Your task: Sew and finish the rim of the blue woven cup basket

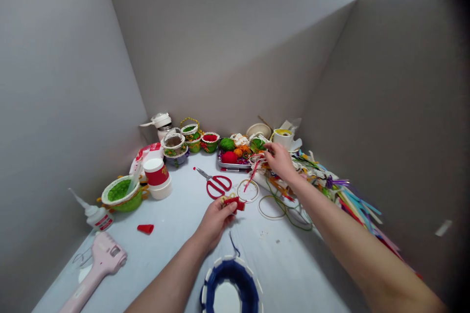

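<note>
- I am logging the left hand (215, 222) pinching a small red piece (233, 203) between thumb and fingers, above the desk (264, 259).
- I am seeing the right hand (281, 161) reaching over a heap of ribbon strips (316, 181), its fingers curling down at the near end; I cannot tell whether they are gripping anything.
- Red-handled scissors (216, 186) are lying on the desk, just left of a thin hoop (247, 190).
- A blue woven basket (229, 279) is sitting at the bottom of the view, near the left hand.
- A metal tray (231, 167) is holding balls of yarn beyond the scissors.
- A pink glue gun (101, 261) is lying at the near left.
</note>
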Tool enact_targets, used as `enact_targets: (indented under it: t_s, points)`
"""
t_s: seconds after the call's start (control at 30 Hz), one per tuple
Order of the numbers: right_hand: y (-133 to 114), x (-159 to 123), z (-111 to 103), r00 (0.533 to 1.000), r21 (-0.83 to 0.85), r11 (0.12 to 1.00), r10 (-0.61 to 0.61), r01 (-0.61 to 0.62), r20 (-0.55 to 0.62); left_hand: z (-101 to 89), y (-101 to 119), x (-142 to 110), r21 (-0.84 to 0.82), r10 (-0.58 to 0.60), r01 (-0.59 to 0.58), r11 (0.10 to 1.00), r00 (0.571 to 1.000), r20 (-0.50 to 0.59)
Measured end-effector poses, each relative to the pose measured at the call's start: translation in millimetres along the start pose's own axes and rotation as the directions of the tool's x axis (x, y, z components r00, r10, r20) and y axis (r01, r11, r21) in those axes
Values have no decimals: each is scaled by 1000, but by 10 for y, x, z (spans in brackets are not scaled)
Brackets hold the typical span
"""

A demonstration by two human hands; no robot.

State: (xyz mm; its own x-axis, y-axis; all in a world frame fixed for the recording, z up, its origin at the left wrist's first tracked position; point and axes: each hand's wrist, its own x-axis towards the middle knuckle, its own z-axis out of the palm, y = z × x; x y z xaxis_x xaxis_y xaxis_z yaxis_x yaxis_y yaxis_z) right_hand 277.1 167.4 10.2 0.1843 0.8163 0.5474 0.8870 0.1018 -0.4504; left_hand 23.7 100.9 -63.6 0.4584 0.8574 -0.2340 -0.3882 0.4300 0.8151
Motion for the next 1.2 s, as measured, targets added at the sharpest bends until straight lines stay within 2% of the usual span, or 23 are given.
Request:
enact_targets:
  t_s: [0.07,0.13,0.2,0.23,0.3,0.37,0.43,0.57,0.67,0.7,0.73,0.83,0.87,0.9,0.97,1.07,1.2]
  points:
    - [-25,156,1,998,-2,1000,-17,17,68,-8,7,7,-29,-3,2,1000,999,-35]
    - [-153,210,37,985,28,997,-70,67,157,-14,23,14,-51,21,-23,998,998,-54]
    - [-350,166,93,946,109,987,-144,117,289,-17,42,24,-61,71,-75,995,996,-58]
    - [-459,114,122,911,180,975,-187,128,368,-19,52,30,-60,102,-106,993,993,-64]
    - [-664,-27,175,799,359,929,-284,91,530,-22,67,44,-52,159,-164,985,983,-94]
    - [-824,-180,220,687,471,882,-352,17,635,-28,72,58,-29,197,-202,979,972,-127]
    - [-924,-308,255,632,484,873,-345,-54,694,-36,66,71,8,214,-215,977,966,-146]
    - [-977,-428,280,629,424,893,-245,-150,738,-49,39,83,82,255,-246,966,957,-137]
    - [-945,-408,283,595,438,890,-284,-128,751,-40,39,79,85,268,-258,962,953,-139]
    - [-926,-377,292,597,437,891,-285,-124,750,-35,44,78,73,265,-257,964,953,-148]
    - [-906,-332,308,629,421,898,-254,-130,735,-30,52,76,58,258,-252,966,953,-161]
    - [-838,-98,409,811,314,930,-31,-191,584,-21,74,72,29,216,-215,976,955,-204]
    - [-817,4,459,859,277,937,43,-212,511,-22,79,72,30,203,-201,979,956,-212]
    - [-798,111,516,887,246,942,94,-226,452,-23,82,71,36,194,-190,981,957,-214]
    - [-767,314,638,910,192,953,147,-236,389,-29,81,71,47,184,-179,983,961,-206]
    - [-713,557,793,919,103,968,179,-228,352,-36,78,70,38,175,-170,985,967,-185]
    - [-514,848,834,942,-44,977,213,-208,258,-35,81,73,30,160,-157,987,971,-177]
